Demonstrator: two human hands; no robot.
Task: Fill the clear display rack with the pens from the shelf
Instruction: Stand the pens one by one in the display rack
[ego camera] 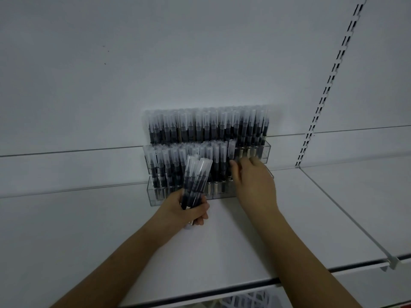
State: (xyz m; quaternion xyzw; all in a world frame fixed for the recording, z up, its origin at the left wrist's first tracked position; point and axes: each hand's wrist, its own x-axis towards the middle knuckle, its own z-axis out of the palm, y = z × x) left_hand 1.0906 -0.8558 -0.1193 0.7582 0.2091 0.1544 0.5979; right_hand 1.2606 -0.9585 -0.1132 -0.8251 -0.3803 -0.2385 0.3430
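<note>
Two hands at a clear display rack (153,197) standing against the back wall (200,52) of a white shelf (89,230).

The left hand (189,211) is curled round a bundle of pens (195,181), held upright and leaning slightly right, just in front of the rack's lower tier. The right hand (253,181) reaches to the right end of that tier, fingers bent at the last pen in the row (231,152); whether it pinches anything cannot be told. The upper tier is packed across its width; the lower tier is filled from the left edge to about the right hand, beyond which the hand hides it. Bare shelf lies open left, right and in front of the rack, up to the dark front edge. A slotted upright (329,85) runs up the wall at right, and a divider rail (347,214) crosses the shelf below it.
</note>
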